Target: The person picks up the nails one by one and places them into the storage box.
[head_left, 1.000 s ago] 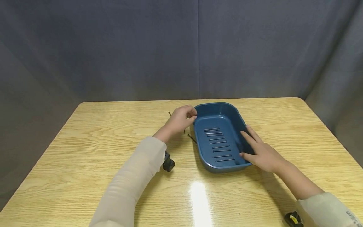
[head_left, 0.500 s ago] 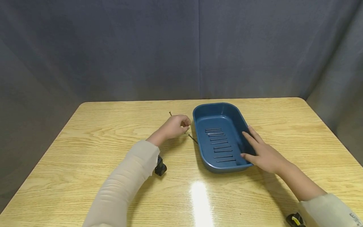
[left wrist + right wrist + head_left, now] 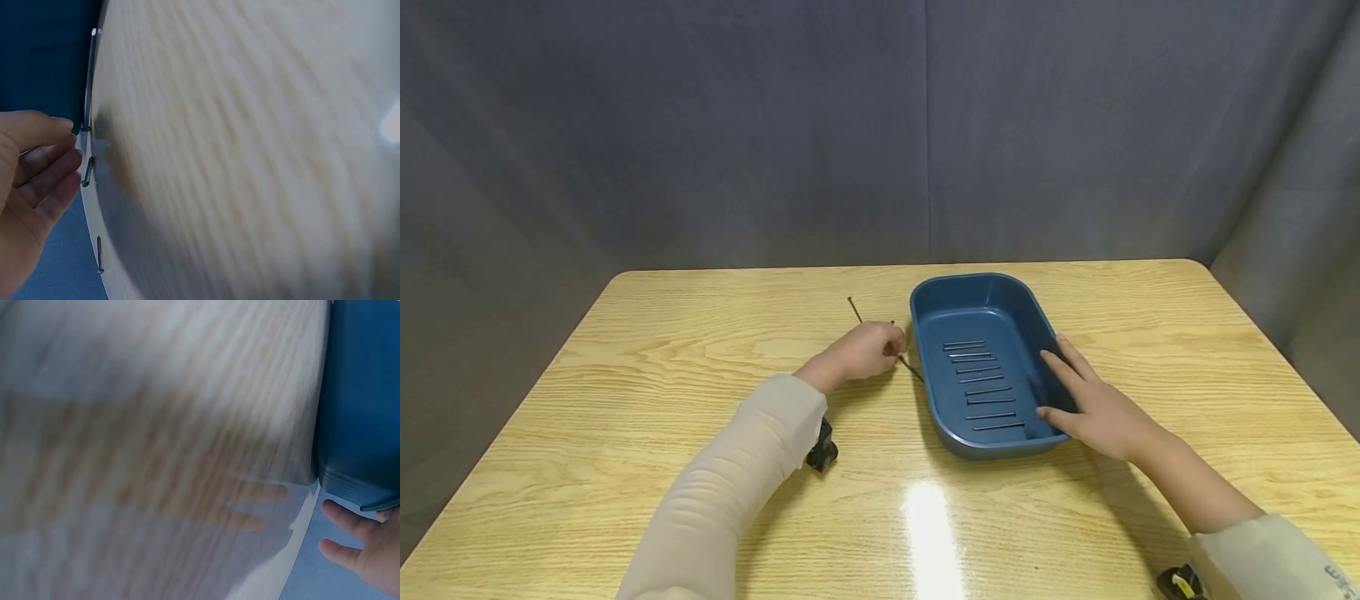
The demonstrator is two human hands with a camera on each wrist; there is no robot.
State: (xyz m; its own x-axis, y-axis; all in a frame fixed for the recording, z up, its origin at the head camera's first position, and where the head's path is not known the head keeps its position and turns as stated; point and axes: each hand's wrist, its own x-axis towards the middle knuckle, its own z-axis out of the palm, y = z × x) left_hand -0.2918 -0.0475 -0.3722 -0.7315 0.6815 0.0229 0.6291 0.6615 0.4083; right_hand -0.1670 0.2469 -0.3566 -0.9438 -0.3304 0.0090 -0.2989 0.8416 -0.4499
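Note:
A blue plastic bin point(image 3: 966, 322) sits right of the table's middle, with several long dark nails point(image 3: 988, 390) lying roughly in parallel on its floor. Just left of it, my left hand point(image 3: 868, 348) is low over the table, fingers loosely curved. One loose nail point(image 3: 912, 368) reaches from the fingertips toward the bin's side; another nail point(image 3: 854, 309) lies beyond the hand. In the left wrist view, thumb and fingers are close to the heads of that first nail point(image 3: 90, 78) and a shorter-looking nail point(image 3: 89, 170). My right hand point(image 3: 1097, 406) rests spread on the bin's right rim.
The wood-grain table point(image 3: 700, 333) has a bright glare patch near its front. A grey curtain point(image 3: 775, 142) stands behind it. Small black devices sit at both wrists, one by the left sleeve point(image 3: 722, 492).
My left hand has come away from the bin's left rim, moving left, then down toward the loose nails. My right hand has stayed on the rim.

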